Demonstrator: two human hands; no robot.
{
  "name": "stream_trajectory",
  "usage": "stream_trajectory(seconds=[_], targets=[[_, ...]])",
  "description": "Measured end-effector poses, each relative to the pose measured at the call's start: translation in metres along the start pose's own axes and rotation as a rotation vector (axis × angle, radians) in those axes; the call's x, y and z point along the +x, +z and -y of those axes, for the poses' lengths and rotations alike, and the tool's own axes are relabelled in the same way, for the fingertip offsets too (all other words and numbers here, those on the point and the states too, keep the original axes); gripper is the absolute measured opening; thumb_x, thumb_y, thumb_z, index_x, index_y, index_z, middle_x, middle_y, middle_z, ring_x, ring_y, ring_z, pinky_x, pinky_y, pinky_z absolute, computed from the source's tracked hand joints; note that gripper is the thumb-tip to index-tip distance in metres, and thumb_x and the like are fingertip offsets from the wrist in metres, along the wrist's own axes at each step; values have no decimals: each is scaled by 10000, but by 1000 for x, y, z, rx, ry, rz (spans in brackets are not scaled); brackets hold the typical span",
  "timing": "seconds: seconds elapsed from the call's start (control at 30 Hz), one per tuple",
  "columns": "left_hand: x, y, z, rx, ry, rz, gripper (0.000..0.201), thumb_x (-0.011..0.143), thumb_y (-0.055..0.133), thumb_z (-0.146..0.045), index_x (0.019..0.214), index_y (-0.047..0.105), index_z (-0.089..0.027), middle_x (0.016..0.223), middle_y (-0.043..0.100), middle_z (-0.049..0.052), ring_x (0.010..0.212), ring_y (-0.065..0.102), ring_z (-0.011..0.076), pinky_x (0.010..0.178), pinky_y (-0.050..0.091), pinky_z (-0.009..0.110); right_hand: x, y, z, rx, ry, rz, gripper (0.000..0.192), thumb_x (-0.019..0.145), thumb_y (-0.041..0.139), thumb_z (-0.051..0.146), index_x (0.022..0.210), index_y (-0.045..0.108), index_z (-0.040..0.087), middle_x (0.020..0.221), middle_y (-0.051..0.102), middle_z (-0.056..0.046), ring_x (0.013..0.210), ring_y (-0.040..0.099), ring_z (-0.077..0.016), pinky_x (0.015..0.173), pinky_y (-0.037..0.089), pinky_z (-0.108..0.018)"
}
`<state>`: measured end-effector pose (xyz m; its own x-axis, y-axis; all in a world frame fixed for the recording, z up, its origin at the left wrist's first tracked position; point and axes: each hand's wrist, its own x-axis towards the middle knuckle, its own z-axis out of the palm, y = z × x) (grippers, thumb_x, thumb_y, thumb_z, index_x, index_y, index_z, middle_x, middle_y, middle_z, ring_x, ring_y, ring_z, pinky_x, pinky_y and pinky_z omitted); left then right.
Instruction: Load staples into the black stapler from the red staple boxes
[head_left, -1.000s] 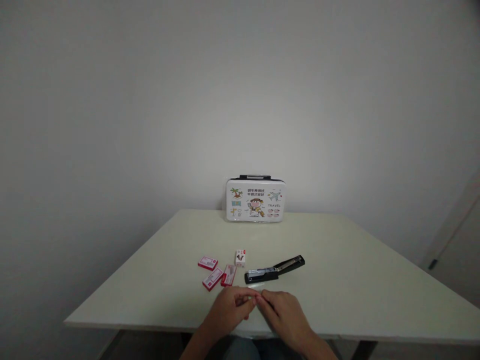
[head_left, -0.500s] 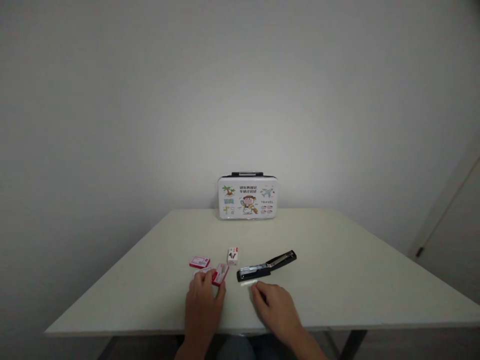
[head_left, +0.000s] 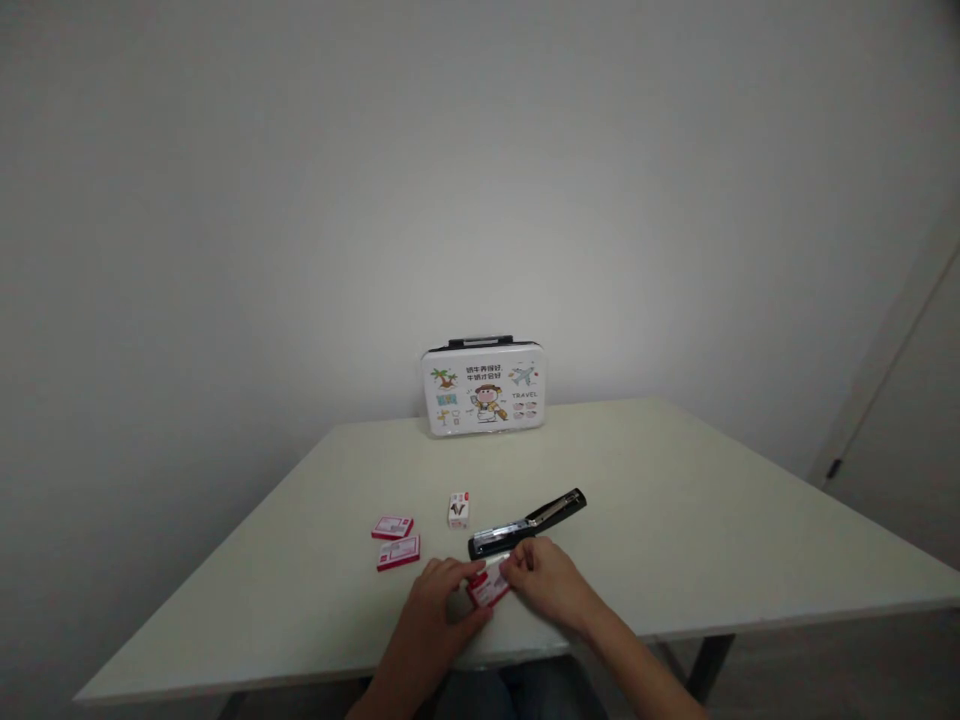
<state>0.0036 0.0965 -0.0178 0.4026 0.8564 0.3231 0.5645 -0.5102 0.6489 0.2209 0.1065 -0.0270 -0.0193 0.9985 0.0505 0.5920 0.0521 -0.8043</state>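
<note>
Gripping a small red-and-white box (head_left: 486, 590) at the lower centre of the frame, the left hand (head_left: 435, 605) has its thumb and fingers closed about the left side. The right hand (head_left: 546, 577) bends over the box's other end, fingertips drawn together and touching it; I cannot tell whether they pinch it. Just above the hands, a black stapler (head_left: 497, 539) lies spread open, one end pointing toward the upper right. Left of it sits a small white box (head_left: 459, 511), and farther left lie an upper flat box (head_left: 392, 527) and a lower flat box (head_left: 399, 552), close together. Near the frame's centre, a white case (head_left: 450, 420) with cartoon prints stands upright toward the far edge of the pale table (head_left: 630, 480).
</note>
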Motion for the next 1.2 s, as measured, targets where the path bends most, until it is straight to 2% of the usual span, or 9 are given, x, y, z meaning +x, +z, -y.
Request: stream_trajectory(seconds=[0.13, 0.2, 0.4, 0.6, 0.73, 0.87, 0.93, 1.07, 1.2], targets=[[6, 0, 0, -48, 8, 35, 392, 795, 732, -271, 1186, 695, -267, 1112, 691, 71, 1062, 608, 249, 963, 482, 390, 2, -9, -10, 212, 64, 201, 298, 846, 612, 382, 646, 603, 161, 539, 535, 32, 485, 407, -91, 474, 250, -225], [7, -1, 2, -72, 14, 53, 363, 797, 735, -277, 1159, 702, -267, 1095, 690, 67, 1046, 612, 243, 948, 489, 375, 1, -12, -12, 263, 90, 259, 343, 839, 604, 406, 597, 586, 164, 492, 501, 37, 434, 351, -80, 444, 218, -229], [8, 0, 9, -69, 28, 56, 353, 795, 758, -284, 1142, 696, -277, 1084, 683, 45, 1032, 609, 230, 930, 488, 344, 4, -19, -20, 330, 127, 303, 314, 795, 620, 412, 590, 560, 182, 454, 479, 49, 384, 337, -76, 399, 202, -229], [6, 2, 14, -53, 61, 37, 327, 840, 712, -273, 1163, 666, -280, 1102, 667, 39, 1039, 602, 220, 948, 479, 345, 1, -36, -30, 344, 181, 323, 313, 794, 635, 445, 637, 560, 186, 459, 484, 54, 363, 328, -74, 386, 189, -226], [5, 0, 10, -4, 96, -22, 375, 792, 742, -253, 1152, 639, -256, 1127, 644, 57, 1082, 579, 241, 969, 474, 372, -2, -45, -36, 234, 171, 243, 317, 834, 636, 474, 722, 592, 180, 515, 540, 38, 414, 395, -92, 427, 241, -221], [4, 1, 6, 102, 98, -80, 483, 751, 793, -342, 1188, 611, -249, 1247, 595, 86, 1182, 529, 284, 1021, 445, 430, 3, -52, -23, -23, 4, -22, 275, 899, 590, 441, 831, 640, 179, 683, 660, -16, 596, 564, -147, 546, 354, -237], [4, 3, 4, 172, 126, -81, 568, 749, 797, -396, 1256, 587, -251, 1330, 559, 98, 1243, 490, 307, 1064, 406, 471, 7, -51, -8, -112, -86, -88, 258, 944, 530, 402, 931, 681, 193, 809, 712, -43, 708, 626, -176, 637, 402, -254], [4, 9, 2, 266, 144, -52, 595, 798, 741, -383, 1345, 538, -269, 1397, 532, 85, 1275, 466, 309, 1084, 383, 492, 19, -31, 18, -175, -191, -57, 251, 946, 533, 345, 991, 741, 210, 966, 742, -70, 898, 662, -207, 789, 427, -273], [4, 9, -1, 297, 127, -52, 579, 806, 713, -339, 1353, 529, -288, 1400, 537, 66, 1275, 472, 302, 1074, 395, 488, 32, -3, 21, 9, -92, -14, 210, 903, 574, 307, 938, 734, 176, 844, 739, -56, 769, 666, -188, 671, 433, -252]])
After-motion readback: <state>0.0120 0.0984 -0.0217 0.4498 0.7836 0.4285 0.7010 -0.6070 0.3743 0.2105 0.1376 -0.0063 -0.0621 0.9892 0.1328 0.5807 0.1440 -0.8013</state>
